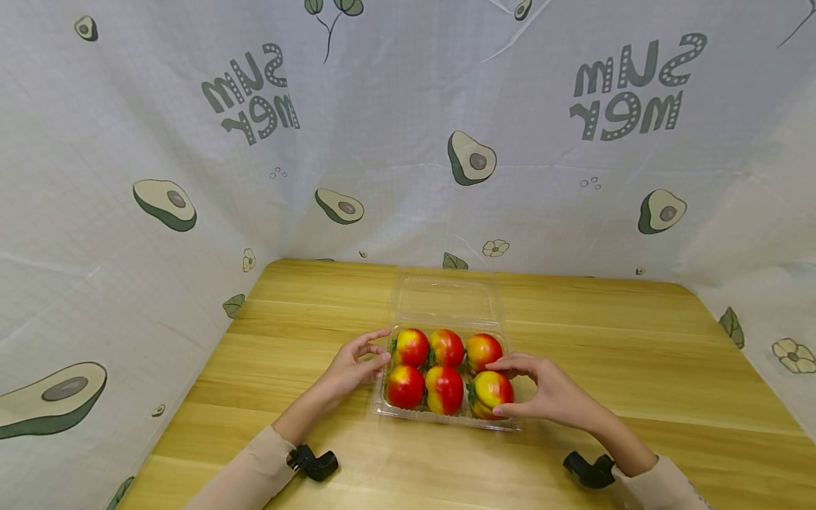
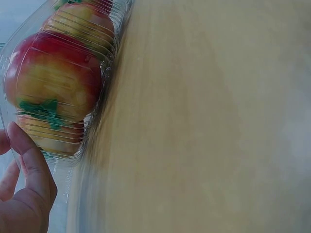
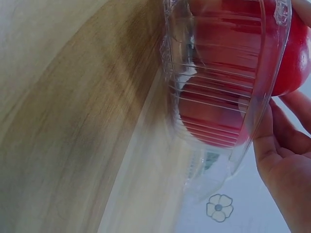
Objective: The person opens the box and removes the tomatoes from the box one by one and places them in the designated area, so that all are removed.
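Firstly, one clear plastic container [image 1: 446, 421] is listed, standing on a wooden table [image 1: 637, 368], its lid [image 1: 446, 297] folded open toward the far side. Contents: six red-and-yellow fruits with green leaves, set in two rows of three. Far row: left fruit [image 1: 411, 347], middle fruit [image 1: 446, 347], right fruit [image 1: 483, 350]. Near row: left-hand piece [image 1: 404, 387], centre piece [image 1: 444, 389], right-hand piece [image 1: 492, 391].

Right hand [image 1: 551, 393]: thumb and fingers are bent about the right-hand piece, which is held between them at the near right corner of the container. Red fruit is seen above the rim in the right wrist view (whether its base is seated cannot be told). Left hand [image 1: 350, 365]: loosely curved, thumb and forefinger spread apart, fingertips placed at the left rim; no fruit is held.

Risks, as judged: the smooth, rounded skin could be let slip if pinched off-centre; the right fruit behind could be nudged by the fingers; the light container could be dragged or tipped by a sideways pull, should the left rim be only lightly steadied; thin plastic could be bent by too firm a press.
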A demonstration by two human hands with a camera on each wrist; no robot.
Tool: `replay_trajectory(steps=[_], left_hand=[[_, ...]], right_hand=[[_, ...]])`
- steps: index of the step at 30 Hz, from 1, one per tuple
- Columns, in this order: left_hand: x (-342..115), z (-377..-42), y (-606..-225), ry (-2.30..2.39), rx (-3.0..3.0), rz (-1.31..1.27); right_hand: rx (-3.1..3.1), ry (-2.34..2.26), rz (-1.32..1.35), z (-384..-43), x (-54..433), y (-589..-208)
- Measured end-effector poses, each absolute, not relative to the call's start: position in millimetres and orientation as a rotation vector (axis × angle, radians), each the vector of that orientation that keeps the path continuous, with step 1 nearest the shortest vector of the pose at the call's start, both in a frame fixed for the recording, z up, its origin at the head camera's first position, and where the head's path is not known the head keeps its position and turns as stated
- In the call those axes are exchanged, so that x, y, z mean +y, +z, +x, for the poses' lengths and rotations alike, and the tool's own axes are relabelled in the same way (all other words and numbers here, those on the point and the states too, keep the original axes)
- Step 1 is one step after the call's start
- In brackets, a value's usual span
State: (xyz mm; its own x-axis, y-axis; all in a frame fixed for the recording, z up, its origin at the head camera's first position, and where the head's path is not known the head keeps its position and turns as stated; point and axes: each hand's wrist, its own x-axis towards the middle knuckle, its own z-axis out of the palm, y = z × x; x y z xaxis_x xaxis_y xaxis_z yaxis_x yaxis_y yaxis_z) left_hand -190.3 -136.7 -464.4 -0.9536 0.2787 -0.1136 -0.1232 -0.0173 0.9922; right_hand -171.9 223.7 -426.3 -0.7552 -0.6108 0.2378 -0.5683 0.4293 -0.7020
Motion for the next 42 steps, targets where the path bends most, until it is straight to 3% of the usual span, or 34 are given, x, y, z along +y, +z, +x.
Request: replay_trajectory(steps=[27,42], left_hand=[[-139.5,-193.6,-467.4,2.055,1.979,0.148],[-138.9,-194.0,-466.3,2.074,1.96,0.149]], right_hand=[[2.458,-1.593,-1.114,-176.4,226.8,-429.1],[2.056,-1.936,-1.116,-185.4,239.0,-431.0]])
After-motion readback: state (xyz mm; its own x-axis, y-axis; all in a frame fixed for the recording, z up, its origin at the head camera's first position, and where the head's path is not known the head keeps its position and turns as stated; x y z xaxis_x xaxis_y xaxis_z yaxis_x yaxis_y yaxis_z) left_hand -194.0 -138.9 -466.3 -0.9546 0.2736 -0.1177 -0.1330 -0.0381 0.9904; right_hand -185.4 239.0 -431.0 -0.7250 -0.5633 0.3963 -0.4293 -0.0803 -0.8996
